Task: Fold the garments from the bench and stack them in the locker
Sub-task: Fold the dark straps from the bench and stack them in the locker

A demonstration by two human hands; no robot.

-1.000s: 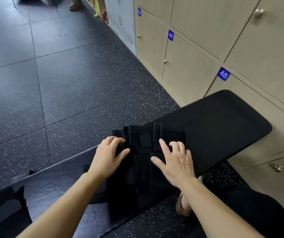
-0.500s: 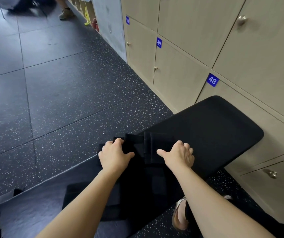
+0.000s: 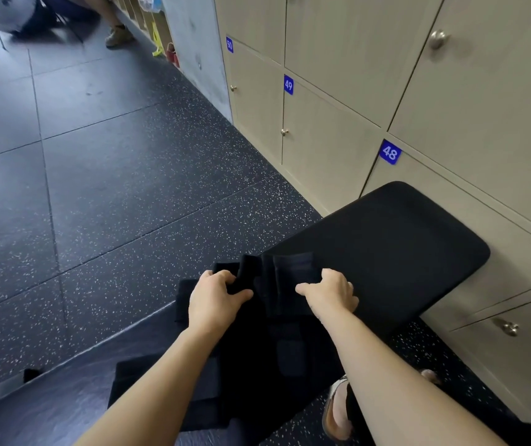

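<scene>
A black garment (image 3: 267, 342) lies across the black padded bench (image 3: 392, 249), its far end bunched into pleats. My left hand (image 3: 214, 299) grips the left side of that bunched edge, fingers curled into the cloth. My right hand (image 3: 331, 292) grips the right side of the same edge, thumb pointing left. The garment's near part hangs toward me between my forearms. Beige lockers (image 3: 331, 149) with blue number tags 48, 49 and 50 line the wall on the right, all doors closed.
Dark speckled rubber floor (image 3: 113, 194) spreads to the left. A sandalled foot (image 3: 338, 410) stands below the bench at the right. Another person (image 3: 48, 14) crouches far back at the top left. A locker knob (image 3: 508, 328) sits low at the right.
My hands went from lying flat on the garment to curling round its far edge and lifting it. The view has shifted so that the bench sits lower and more to the right.
</scene>
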